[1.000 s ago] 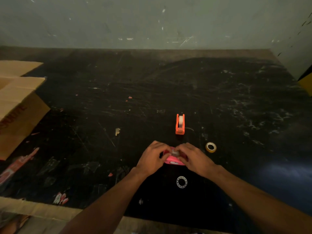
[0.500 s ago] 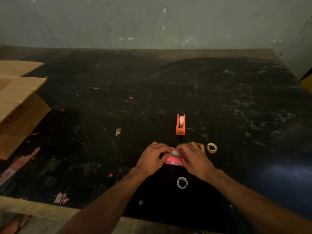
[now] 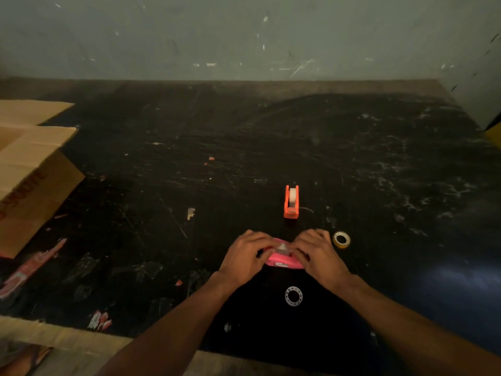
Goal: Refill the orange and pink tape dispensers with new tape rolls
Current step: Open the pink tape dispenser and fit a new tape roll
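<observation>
A pink tape dispenser point(image 3: 283, 262) rests on the black table point(image 3: 244, 158), and both hands hold it. My left hand point(image 3: 248, 252) grips its left side and my right hand point(image 3: 315, 252) its right side. Between my fingertips sits a clear tape roll point(image 3: 282, 248) in the dispenser's top. Beyond the hands stands an orange tape dispenser point(image 3: 291, 202) with a white roll in it. A yellowish tape roll point(image 3: 341, 239) lies flat just right of my right hand. A white empty core ring point(image 3: 293, 296) lies close to me between my forearms.
An open cardboard box point(image 3: 29, 169) fills the left edge. Red wrapper scraps point(image 3: 24, 270) and small litter point(image 3: 99, 320) lie at the front left. A grey wall point(image 3: 244, 36) closes the far side. A yellow object point(image 3: 494, 134) shows at the right edge.
Both hands have stayed on the pink dispenser with small finger shifts at the roll. The view has moved slightly. Nothing else on the table has moved.
</observation>
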Demonstrator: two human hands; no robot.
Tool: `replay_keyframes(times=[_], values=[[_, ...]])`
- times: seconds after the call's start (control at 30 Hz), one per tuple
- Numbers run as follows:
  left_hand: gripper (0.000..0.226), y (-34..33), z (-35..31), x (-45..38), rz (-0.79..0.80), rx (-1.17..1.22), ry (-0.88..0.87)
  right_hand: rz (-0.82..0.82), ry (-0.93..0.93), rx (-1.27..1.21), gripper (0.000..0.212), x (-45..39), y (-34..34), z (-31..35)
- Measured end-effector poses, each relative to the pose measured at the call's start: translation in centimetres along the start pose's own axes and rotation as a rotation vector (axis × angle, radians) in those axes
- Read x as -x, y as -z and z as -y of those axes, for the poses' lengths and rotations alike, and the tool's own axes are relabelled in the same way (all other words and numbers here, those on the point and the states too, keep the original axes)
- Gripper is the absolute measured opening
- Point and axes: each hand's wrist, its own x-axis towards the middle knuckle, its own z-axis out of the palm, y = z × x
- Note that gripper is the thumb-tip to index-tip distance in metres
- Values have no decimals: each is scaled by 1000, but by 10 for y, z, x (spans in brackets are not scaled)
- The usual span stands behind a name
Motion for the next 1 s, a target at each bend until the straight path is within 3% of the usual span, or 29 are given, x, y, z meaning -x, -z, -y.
replay_keyframes(times=[0.23, 0.47, 0.63, 1.0], values=[[33, 2, 1, 2, 44, -50, -30, -24, 113, 119, 27, 10, 22, -18], [34, 1, 2, 3, 61, -69, -33, 7, 76, 134, 42, 24, 22, -29], [33, 0, 2, 3, 49, -57, -21, -1, 50, 83, 35, 25, 15, -29], [33, -6, -2, 5, 12, -11, -7, -192, -281, -144, 29, 40, -17, -9]])
